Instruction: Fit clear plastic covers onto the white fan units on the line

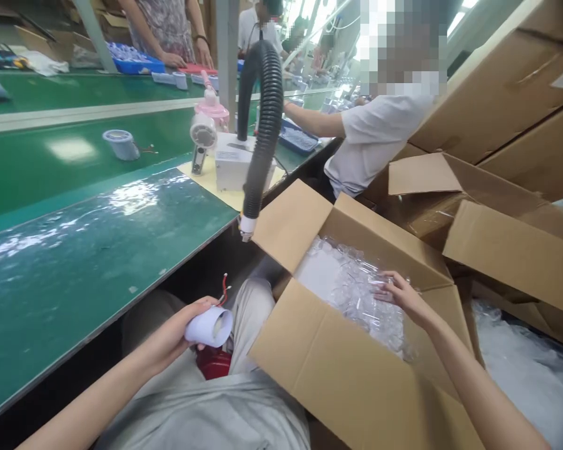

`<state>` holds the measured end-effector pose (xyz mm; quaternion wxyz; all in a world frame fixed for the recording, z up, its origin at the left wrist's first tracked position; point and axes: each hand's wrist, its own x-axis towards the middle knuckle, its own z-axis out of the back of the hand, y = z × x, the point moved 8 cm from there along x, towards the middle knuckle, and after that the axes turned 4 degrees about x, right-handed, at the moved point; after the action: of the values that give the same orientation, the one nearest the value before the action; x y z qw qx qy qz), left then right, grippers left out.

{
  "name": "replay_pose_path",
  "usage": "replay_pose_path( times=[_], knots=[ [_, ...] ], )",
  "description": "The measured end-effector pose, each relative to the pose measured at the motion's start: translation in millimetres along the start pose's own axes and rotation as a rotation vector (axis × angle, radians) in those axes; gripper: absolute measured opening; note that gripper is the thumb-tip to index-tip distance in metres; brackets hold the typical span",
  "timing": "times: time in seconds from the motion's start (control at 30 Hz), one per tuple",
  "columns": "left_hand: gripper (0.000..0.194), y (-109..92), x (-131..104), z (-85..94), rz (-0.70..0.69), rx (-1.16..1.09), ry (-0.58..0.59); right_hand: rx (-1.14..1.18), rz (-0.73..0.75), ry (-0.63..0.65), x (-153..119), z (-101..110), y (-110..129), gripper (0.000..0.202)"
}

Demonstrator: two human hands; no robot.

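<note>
My left hand is wrapped round a pale lavender plastic cylinder, held above my lap. Its open end faces right, and short red and white wires stick out behind it. My right hand reaches into an open cardboard box, fingers stretched out and apart over a heap of clear plastic parts. The fingertips are at the heap; whether they touch a part cannot be made out. A white sheet or panel shows at the box's left inner side.
Left of me runs a green workbench, with a similar cylinder on the belt. A black flexible hose hangs over the bench edge near a white box-shaped device. A co-worker sits ahead; more cartons crowd the right.
</note>
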<state>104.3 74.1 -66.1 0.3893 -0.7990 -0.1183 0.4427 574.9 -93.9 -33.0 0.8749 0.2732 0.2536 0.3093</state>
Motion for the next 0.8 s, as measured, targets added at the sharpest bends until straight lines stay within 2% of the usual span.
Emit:
replay_pose_path(
  times=[0.1, 0.17, 0.23, 0.33, 0.43, 0.5, 0.6, 0.67, 0.73, 0.8],
  knots=[
    [0.032, 0, 4, -6.6, 0.001, -0.036, 0.041, 0.137, 0.154, 0.207, -48, -48, 50, 0.04],
    [0.035, 1, 4, -6.7, 0.008, -0.038, 0.044, 0.285, 0.284, 0.381, -80, -88, 94, 0.034],
    [0.039, 2, 2, -4.3, 0.005, -0.021, 0.047, 0.387, 0.433, 0.504, -109, -122, 138, 0.027],
    [0.044, 0, -5, 0.2, -0.008, 0.042, 0.073, 0.234, 0.756, 0.633, -146, -168, 198, 0.025],
    [0.04, -8, -15, 1.7, -0.063, 0.217, 0.139, -0.039, 1.088, 0.574, -170, -201, 238, 0.038],
    [0.034, -15, -23, 2.9, -0.143, 0.407, 0.159, -0.192, 1.198, 0.484, -178, -218, 254, 0.047],
    [0.026, -35, -39, 5.6, -0.402, 0.765, 0.059, -0.329, 1.223, 0.462, -182, -237, 266, 0.042],
    [0.023, -43, -50, 4.1, -0.551, 0.953, -0.02, -0.363, 1.222, 0.477, -186, -243, 271, 0.035],
    [0.025, -43, -56, 4.1, -0.586, 1.043, -0.067, -0.428, 1.241, 0.43, -189, -244, 276, 0.033],
    [0.026, -42, -56, 7.2, -0.578, 1.053, -0.101, -0.519, 1.284, 0.328, -193, -242, 280, 0.039]
  ],
)
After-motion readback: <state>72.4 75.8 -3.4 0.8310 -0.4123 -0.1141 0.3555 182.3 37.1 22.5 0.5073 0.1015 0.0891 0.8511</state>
